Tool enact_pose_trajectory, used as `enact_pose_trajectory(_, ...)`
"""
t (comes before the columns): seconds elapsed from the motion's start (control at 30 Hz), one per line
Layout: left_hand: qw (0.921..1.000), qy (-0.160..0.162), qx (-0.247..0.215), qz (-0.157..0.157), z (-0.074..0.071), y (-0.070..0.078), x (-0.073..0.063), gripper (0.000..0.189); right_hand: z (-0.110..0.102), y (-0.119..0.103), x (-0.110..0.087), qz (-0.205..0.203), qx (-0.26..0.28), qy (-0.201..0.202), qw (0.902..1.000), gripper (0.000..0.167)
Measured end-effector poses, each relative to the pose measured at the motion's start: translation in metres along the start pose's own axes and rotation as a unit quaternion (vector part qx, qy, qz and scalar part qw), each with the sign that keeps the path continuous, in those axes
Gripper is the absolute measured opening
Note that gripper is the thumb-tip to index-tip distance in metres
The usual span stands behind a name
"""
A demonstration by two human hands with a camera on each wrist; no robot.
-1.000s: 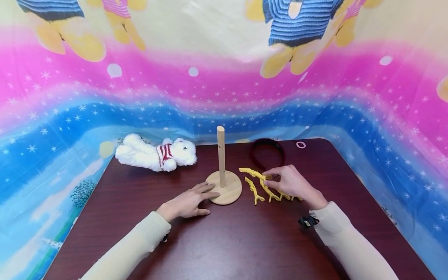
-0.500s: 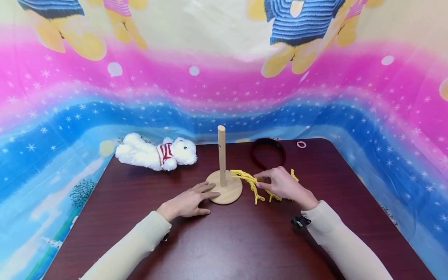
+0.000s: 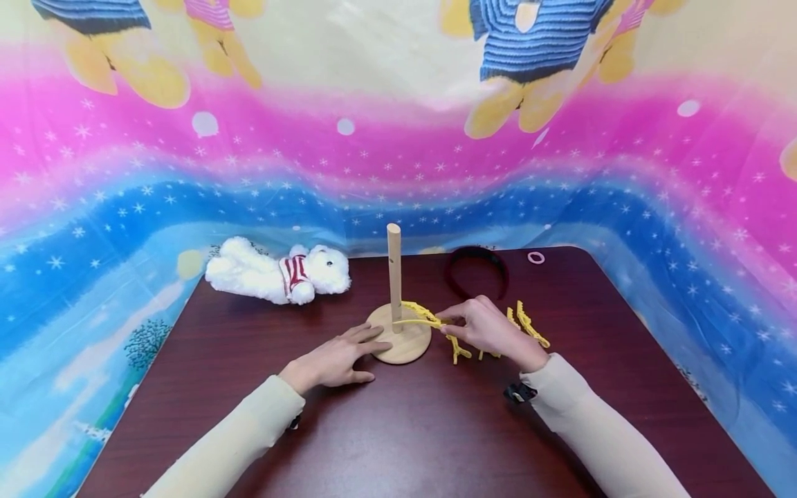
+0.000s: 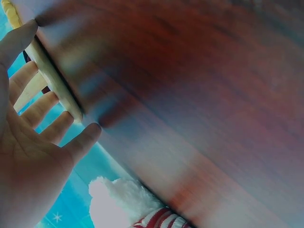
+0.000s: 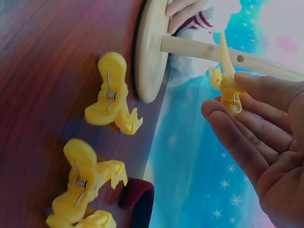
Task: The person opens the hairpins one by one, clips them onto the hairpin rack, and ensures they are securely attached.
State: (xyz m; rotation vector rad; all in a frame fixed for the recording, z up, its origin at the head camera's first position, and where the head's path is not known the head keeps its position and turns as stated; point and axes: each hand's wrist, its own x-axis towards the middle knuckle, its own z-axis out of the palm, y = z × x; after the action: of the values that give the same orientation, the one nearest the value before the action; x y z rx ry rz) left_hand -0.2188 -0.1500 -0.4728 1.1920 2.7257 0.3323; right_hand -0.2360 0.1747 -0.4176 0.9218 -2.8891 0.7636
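Note:
A round wooden base (image 3: pixel 407 349) with an upright post (image 3: pixel 395 270) stands mid-table. My left hand (image 3: pixel 326 358) rests on the near left of the base, its fingers spread and nearly straight. My right hand (image 3: pixel 492 330) pinches a yellow spring hair clip (image 5: pixel 231 90) by its rear end, between thumb and fingers. The clip's two long arms are parted and point at the lower post; in the head view one arm overlaps the post. More yellow hair clips (image 5: pixel 111 95) lie on the table under and beside the right hand, partly hidden by it in the head view.
A white plush bear (image 3: pixel 249 278) in a striped red-and-white top lies at the back left of the dark wooden table (image 3: pixel 398 443). A dark red headband (image 5: pixel 142 194) and a small pink ring (image 3: pixel 529 256) lie at the back right. A printed cloth surrounds the table.
My right hand has moved left with the hair clip, up to the post, and the clip's arms have parted. Clips it covered now show at its right. The left hand stays put.

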Motion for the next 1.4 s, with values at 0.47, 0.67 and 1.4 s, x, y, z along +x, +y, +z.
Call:
enact_pose_trajectory(0.47, 0.9999, 0.007, -0.002, 0.010, -0.001, -0.001, 0.000, 0.062, 0.009, -0.013, 0.017, -0.025, -0.022, 0.008, 0.9994, 0.020)
enact_pose_trajectory(0.67, 0.9999, 0.006, 0.000, 0.009, -0.001, -0.002, 0.000, 0.062, 0.012, -0.017, 0.023, -0.024, -0.025, 0.011, 0.9993, 0.019)
enact_pose_trajectory(1.4, 0.9999, -0.008, 0.005, 0.004, 0.000, -0.001, 0.000, 0.063, 0.026, -0.016, 0.034, -0.031, -0.033, 0.024, 0.9987, 0.018)
